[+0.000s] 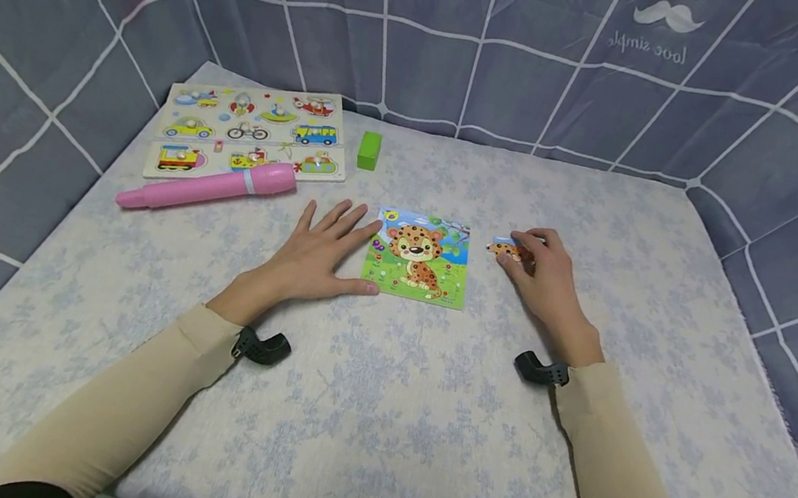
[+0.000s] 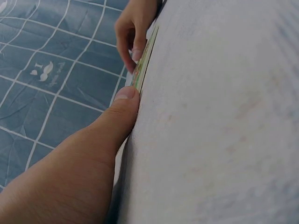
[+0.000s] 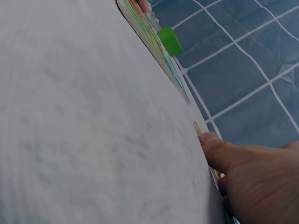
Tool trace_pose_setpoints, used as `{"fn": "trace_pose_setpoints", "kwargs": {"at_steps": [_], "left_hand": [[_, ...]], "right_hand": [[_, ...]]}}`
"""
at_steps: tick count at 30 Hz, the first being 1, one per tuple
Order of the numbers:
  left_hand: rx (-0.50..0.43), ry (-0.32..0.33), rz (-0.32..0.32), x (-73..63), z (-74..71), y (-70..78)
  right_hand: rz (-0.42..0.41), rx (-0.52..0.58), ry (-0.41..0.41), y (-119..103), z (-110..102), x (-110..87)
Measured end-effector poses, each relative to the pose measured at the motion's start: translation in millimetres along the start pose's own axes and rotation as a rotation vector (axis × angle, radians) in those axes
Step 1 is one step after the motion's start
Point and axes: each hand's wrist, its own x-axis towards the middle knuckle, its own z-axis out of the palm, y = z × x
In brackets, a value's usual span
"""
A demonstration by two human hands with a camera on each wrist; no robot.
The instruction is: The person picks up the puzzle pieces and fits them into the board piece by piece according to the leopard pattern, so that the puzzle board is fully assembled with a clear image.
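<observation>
A square leopard picture puzzle point(image 1: 416, 257) lies flat on the cloth between the two hands. My left hand point(image 1: 322, 260) is spread at its left side, with index fingertip and thumb tip at its edge. In the left wrist view, the left thumb point(image 2: 117, 112) meets the near corner of the puzzle. To the right of the puzzle, my right hand point(image 1: 546, 281) pinches a small orange, black-spotted puzzle piece point(image 1: 503, 250) low over the cloth. The right fingers partly hide that piece. Its thin edge point(image 3: 197, 127) shows beside the right thumb in the right wrist view.
At the back left lies a wooden vehicle peg board point(image 1: 216, 111), with a pink pen-shaped stick point(image 1: 206, 190) across its near edge. A green block point(image 1: 369, 151) stands behind the puzzle. Grey checked curtain point(image 1: 430, 68) borders the table at the back and sides.
</observation>
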Motion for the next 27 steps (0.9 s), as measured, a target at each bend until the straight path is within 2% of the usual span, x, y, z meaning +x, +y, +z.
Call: {"fn": "trace_pose_setpoints", "kwargs": {"at_steps": [7, 13, 17, 22, 24, 27], "left_hand": [[0.003, -0.003, -0.004, 0.0, 0.3, -0.5], [0.004, -0.007, -0.006, -0.3, 0.3, -1.1], [-0.001, -0.005, -0.007, -0.9, 0.0, -1.5], [0.005, -0.005, -0.007, -0.4, 0.1, -1.7], [0.008, -0.007, -0.007, 0.0, 0.5, -1.8], [0.007, -0.011, -0.009, -0.1, 0.5, -1.8]], "right_hand": [[0.033, 0.052, 0.010, 4, -2, -0.1], [0.033, 0.124, 0.130, 5, 0, -2.0], [0.061, 0.255, 0.191, 3, 2, -0.7], [0.116, 0.407, 0.167, -9, 2, 4.3], [0.119, 0.438, 0.144, -24, -1, 6.6], [0.111, 0.474, 0.121, -35, 4, 15.5]]}}
